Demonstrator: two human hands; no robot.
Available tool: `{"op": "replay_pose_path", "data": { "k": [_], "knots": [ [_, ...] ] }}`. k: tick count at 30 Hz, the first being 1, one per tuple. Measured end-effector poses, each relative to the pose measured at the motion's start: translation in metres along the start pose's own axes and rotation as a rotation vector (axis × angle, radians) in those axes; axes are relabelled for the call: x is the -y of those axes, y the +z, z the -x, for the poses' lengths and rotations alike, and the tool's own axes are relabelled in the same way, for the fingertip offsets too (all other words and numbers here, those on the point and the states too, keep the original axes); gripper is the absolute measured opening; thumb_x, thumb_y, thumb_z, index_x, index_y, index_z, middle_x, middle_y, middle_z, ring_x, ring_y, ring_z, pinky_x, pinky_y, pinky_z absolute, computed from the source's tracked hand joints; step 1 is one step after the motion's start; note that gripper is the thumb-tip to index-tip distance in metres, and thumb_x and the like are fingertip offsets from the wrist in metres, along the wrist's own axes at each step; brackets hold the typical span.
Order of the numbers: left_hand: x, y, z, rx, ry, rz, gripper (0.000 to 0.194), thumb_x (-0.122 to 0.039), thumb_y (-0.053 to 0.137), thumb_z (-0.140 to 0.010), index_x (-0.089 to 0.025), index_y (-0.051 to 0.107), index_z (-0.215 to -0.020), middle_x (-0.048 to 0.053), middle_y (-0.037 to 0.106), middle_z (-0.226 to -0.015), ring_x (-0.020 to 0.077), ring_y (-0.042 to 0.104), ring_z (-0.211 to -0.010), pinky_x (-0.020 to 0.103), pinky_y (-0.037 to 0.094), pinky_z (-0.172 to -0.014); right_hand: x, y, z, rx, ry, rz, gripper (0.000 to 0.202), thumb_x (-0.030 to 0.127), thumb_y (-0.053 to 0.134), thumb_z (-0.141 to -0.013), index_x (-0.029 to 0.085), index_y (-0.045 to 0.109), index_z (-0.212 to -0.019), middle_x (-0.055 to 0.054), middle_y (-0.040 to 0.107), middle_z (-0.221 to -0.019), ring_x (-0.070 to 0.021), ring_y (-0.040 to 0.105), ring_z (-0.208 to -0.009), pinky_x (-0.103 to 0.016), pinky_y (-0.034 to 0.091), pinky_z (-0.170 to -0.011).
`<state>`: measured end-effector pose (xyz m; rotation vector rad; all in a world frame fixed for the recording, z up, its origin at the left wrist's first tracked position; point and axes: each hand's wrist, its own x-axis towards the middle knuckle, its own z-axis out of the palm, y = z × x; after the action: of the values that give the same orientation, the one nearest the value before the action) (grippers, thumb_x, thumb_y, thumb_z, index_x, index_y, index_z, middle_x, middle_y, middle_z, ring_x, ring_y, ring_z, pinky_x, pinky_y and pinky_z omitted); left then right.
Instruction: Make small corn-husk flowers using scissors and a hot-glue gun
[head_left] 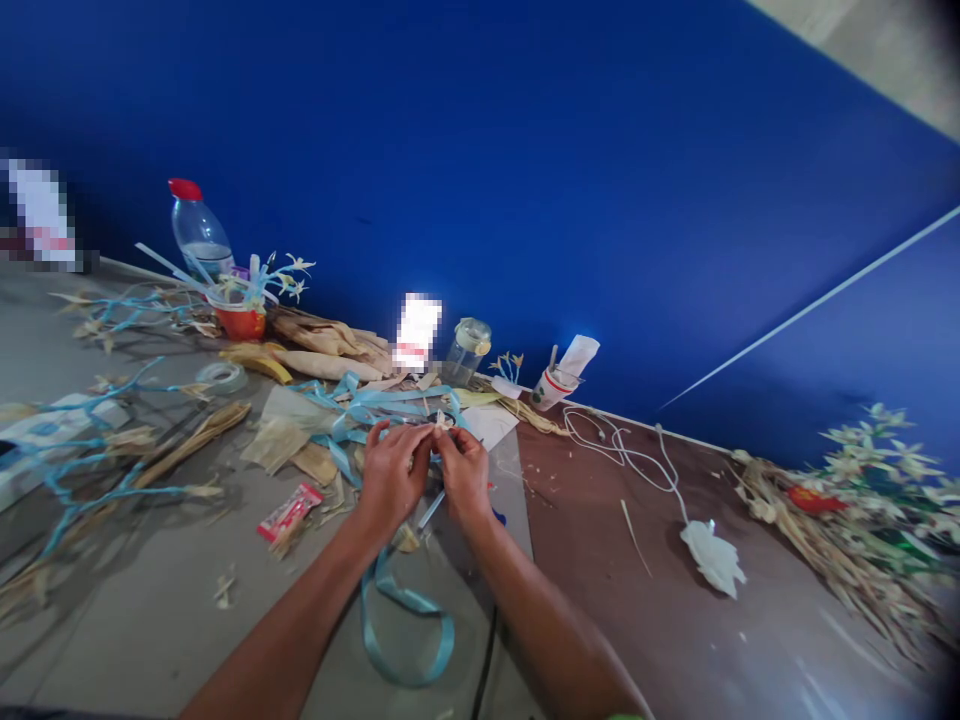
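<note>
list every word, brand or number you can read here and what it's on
No text is readable.
Red wrapper: pale markings, too blurred to read.
Red-capped bottle: label too small to read.
Pale cup: markings too blurred to read.
Middle bright rectangle and left bright rectangle: pixelated, nothing legible.

Up top I see a smooth wall panel (480,150), plain deep blue; at centre, a small whitish petal-like piece (444,421); at bottom centre, a shiny light-blue looped ribbon (415,601); right of centre, a white cup (551,388) banded red.
</note>
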<state>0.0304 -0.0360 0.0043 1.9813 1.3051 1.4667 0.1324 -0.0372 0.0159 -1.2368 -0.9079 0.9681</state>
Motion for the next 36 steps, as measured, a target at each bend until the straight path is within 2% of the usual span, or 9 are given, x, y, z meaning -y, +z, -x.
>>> {"op": "replay_pose_path", "data": {
  "k": [4, 7, 10, 13, 17, 21, 28, 32, 36],
  "knots": [
    [0.001, 0.000, -0.007, 0.069, -0.334, 0.549, 0.025, -0.035, 0.055, -0.081, -0.018, 0.067, -0.096, 0.005, 0.070, -0.078, 0.0190, 0.064, -0.075, 0.037, 0.048, -0.079, -0.002, -0.005, -0.005, 0.059, 0.004, -0.094, 0.025, 0.041, 0.066, -0.068, 0.017, 0.059, -0.063, 0.003, 0.056, -0.059, -0.0108, 0.047, -0.057, -0.024, 0.041, -0.061],
    [0.000, -0.003, -0.012, 0.103, -0.570, 0.859, 0.032, -0.040, 0.064, -0.072, -0.015, 0.067, -0.092, 0.001, 0.064, -0.063, 0.0147, 0.058, -0.060, 0.030, 0.048, -0.064, -0.003, -0.006, -0.006, 0.151, 0.016, -0.149, 0.024, 0.040, 0.068, -0.067, 0.018, 0.059, -0.064, 0.003, 0.055, -0.057, -0.0110, 0.048, -0.055, -0.025, 0.042, -0.060],
    [-0.002, -0.006, -0.014, 0.104, -0.669, 0.976, 0.032, -0.039, 0.074, -0.062, -0.014, 0.068, -0.081, 0.001, 0.063, -0.062, 0.0119, 0.055, -0.057, 0.027, 0.045, -0.058, -0.001, -0.006, -0.005, 0.236, 0.024, -0.160, 0.025, 0.041, 0.069, -0.067, 0.018, 0.061, -0.064, 0.002, 0.056, -0.054, -0.0120, 0.050, -0.054, -0.026, 0.044, -0.059],
    [-0.005, -0.008, -0.015, 0.103, -0.707, 1.041, 0.031, -0.038, 0.077, -0.058, -0.014, 0.069, -0.075, 0.000, 0.061, -0.060, 0.0102, 0.053, -0.054, 0.024, 0.044, -0.054, 0.002, -0.006, -0.004, 0.300, 0.032, -0.179, 0.024, 0.041, 0.068, -0.068, 0.018, 0.063, -0.065, 0.002, 0.056, -0.054, -0.0122, 0.051, -0.054, -0.028, 0.045, -0.061],
    [-0.007, -0.010, -0.016, 0.115, -0.717, 1.099, 0.031, -0.037, 0.079, -0.056, -0.014, 0.069, -0.073, 0.001, 0.062, -0.060, 0.0096, 0.053, -0.053, 0.024, 0.043, -0.053, 0.005, -0.008, -0.004, 0.335, 0.036, -0.197, 0.021, 0.037, 0.068, -0.069, 0.018, 0.063, -0.064, 0.002, 0.056, -0.054, -0.0118, 0.052, -0.055, -0.028, 0.045, -0.065],
    [-0.005, -0.007, -0.015, 0.135, -0.672, 1.062, 0.031, -0.032, 0.081, -0.054, -0.014, 0.067, -0.076, 0.001, 0.064, -0.063, 0.0102, 0.055, -0.055, 0.024, 0.044, -0.055, 0.007, -0.009, -0.005, 0.300, 0.069, -0.196, 0.022, 0.037, 0.071, -0.066, 0.018, 0.062, -0.060, 0.003, 0.056, -0.051, -0.0114, 0.050, -0.052, -0.027, 0.043, -0.061],
    [0.007, 0.001, -0.011, 0.095, -0.511, 0.763, 0.028, -0.036, 0.068, -0.068, -0.016, 0.067, -0.088, 0.002, 0.068, -0.074, 0.0163, 0.061, -0.068, 0.030, 0.049, -0.068, 0.006, -0.010, -0.007, 0.221, 0.052, -0.117, 0.021, 0.037, 0.072, -0.062, 0.017, 0.066, -0.060, 0.001, 0.060, -0.056, -0.0117, 0.051, -0.056, -0.026, 0.043, -0.062],
    [0.008, 0.000, -0.010, 0.066, -0.477, 0.646, 0.025, -0.034, 0.063, -0.072, -0.016, 0.067, -0.088, 0.002, 0.068, -0.073, 0.0169, 0.062, -0.067, 0.030, 0.049, -0.067, 0.007, -0.009, -0.006, 0.259, 0.035, -0.117, 0.021, 0.038, 0.070, -0.064, 0.018, 0.068, -0.061, 0.000, 0.061, -0.057, -0.0140, 0.054, -0.060, -0.029, 0.046, -0.066],
    [0.008, 0.000, -0.009, 0.026, -0.345, 0.399, 0.020, -0.030, 0.058, -0.076, -0.018, 0.067, -0.089, 0.004, 0.071, -0.080, 0.0175, 0.064, -0.069, 0.030, 0.049, -0.068, 0.006, -0.004, -0.002, 0.177, 0.054, -0.103, 0.017, 0.034, 0.070, -0.062, 0.017, 0.068, -0.064, 0.001, 0.061, -0.061, -0.0122, 0.052, -0.059, -0.027, 0.045, -0.065]
  ]
}}
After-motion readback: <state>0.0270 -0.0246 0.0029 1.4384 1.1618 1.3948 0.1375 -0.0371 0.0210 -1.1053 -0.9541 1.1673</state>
